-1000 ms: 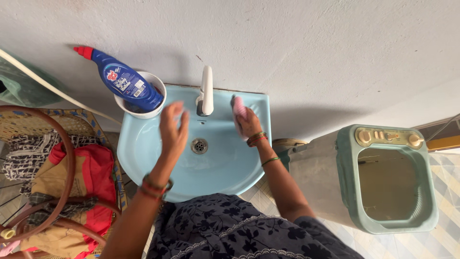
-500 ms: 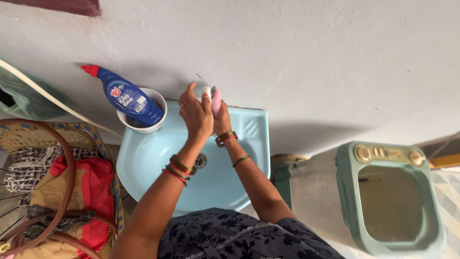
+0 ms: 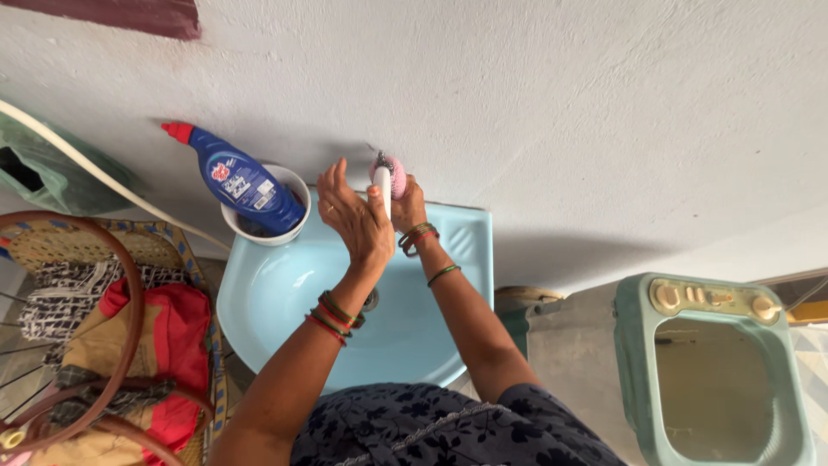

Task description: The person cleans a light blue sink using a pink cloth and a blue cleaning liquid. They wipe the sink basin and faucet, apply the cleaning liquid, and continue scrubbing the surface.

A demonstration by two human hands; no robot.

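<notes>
I look down at a light blue wash basin (image 3: 285,302) fixed to a white wall. My left hand (image 3: 354,216) is raised at the white tap (image 3: 382,185) at the basin's back, fingers spread against it. My right hand (image 3: 407,203) sits just behind the tap, closed around a pink scrubber (image 3: 397,173) that presses on the tap's top. Both wrists wear red and green bangles. Part of the tap is hidden by my hands.
A blue bottle with a red cap (image 3: 241,181) leans in a white cup (image 3: 289,224) on the basin's left corner. A woven basket with red and patterned cloth (image 3: 155,345) stands at left. A pale green washing machine (image 3: 716,371) stands at right.
Both hands have moved up from the basin rim to the tap. The right hand carried the pink scrubber from the right rim onto the tap top. The camera shifted slightly.
</notes>
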